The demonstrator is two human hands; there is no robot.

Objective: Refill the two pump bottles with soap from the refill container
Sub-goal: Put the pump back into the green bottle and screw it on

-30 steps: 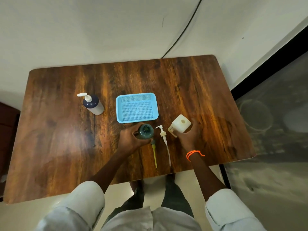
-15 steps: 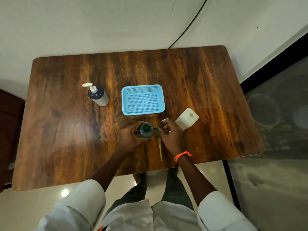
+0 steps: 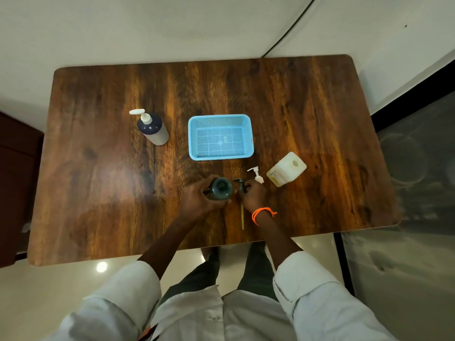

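Note:
A dark green bottle (image 3: 221, 188) stands open-mouthed near the table's front, with my left hand (image 3: 197, 200) wrapped around its left side. Just right of it, my right hand (image 3: 251, 196) grips a dark pump head (image 3: 240, 185) whose yellowish tube (image 3: 242, 219) trails toward me on the table. A white pump head (image 3: 257, 174) lies loose beside my right hand. The pale square refill container (image 3: 286, 169) stands open to the right. A dark blue pump bottle (image 3: 152, 127) with a white pump stands at the left.
An empty light blue mesh basket (image 3: 220, 137) sits in the middle of the wooden table (image 3: 320, 114), just beyond the green bottle. A dark cable (image 3: 288, 28) runs up the wall behind. The table's right edge borders a dark floor area.
My right hand let go of the refill container and moved left to the pump heads; it now holds the dark pump head. My left hand stays on the green bottle.

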